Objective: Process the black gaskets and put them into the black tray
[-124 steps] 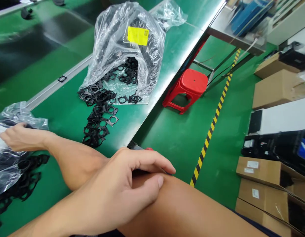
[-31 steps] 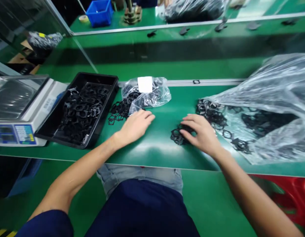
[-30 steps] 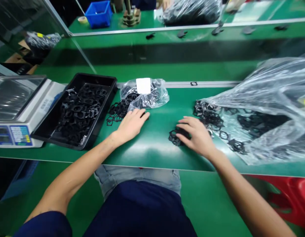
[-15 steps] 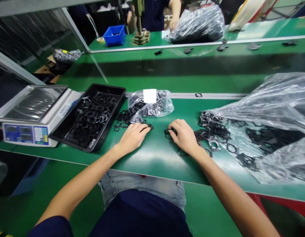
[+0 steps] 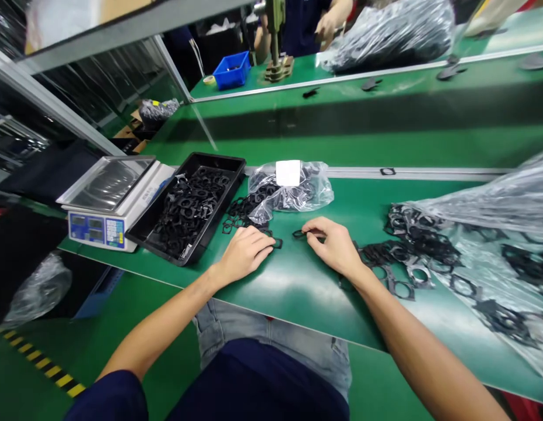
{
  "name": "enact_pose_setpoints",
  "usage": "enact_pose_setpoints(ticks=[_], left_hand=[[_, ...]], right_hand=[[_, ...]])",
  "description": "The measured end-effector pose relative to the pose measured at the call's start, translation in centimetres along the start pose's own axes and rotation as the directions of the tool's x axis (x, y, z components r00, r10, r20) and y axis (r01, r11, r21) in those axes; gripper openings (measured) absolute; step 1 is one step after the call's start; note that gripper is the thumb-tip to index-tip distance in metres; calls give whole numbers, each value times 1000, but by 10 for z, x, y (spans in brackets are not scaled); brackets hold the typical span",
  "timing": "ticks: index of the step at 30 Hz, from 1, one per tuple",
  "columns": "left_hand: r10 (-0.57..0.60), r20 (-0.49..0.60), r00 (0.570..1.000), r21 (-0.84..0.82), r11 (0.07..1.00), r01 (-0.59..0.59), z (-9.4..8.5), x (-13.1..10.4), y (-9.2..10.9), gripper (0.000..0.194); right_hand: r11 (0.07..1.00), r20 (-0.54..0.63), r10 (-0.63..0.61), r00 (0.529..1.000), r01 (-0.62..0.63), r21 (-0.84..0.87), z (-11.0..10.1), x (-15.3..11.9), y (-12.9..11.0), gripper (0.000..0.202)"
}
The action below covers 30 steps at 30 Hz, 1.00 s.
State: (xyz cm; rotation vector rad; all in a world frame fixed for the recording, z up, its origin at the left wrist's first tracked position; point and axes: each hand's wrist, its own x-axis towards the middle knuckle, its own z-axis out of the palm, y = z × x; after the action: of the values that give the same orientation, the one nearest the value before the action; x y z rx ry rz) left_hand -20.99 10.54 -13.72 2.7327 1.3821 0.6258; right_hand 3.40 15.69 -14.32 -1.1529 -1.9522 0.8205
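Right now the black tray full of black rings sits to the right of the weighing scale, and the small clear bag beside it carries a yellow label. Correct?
Not quite. In the head view the small clear bag carries a white label, not yellow. The rest holds: the black tray of black rings sits right of the weighing scale.

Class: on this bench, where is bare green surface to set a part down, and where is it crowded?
Bare: near edge of the bench below both hands, and behind the right hand toward the rail. Crowded: tray, small bag, rings by the big bag.

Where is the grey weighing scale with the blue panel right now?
In the head view, the grey weighing scale sits at the table's left end, touching the left side of the black tray of black parts.
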Motion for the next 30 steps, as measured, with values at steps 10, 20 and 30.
enact_pose_setpoints(ticks=[10,20,30], left_hand=[[-7,224,975,-23,1000,12,-1,44,1,10],[-213,57,975,-566,798,208,0,76,-11,21],[-209,-185,960,-598,799,59,35,58,-3,20]], right_hand=[[997,-148,24,989,-13,77,3,-8,3,24],[980,-177,151,972,-123,158,-2,-7,-2,12],[749,-36,419,907,-322,579,5,-8,-5,30]])
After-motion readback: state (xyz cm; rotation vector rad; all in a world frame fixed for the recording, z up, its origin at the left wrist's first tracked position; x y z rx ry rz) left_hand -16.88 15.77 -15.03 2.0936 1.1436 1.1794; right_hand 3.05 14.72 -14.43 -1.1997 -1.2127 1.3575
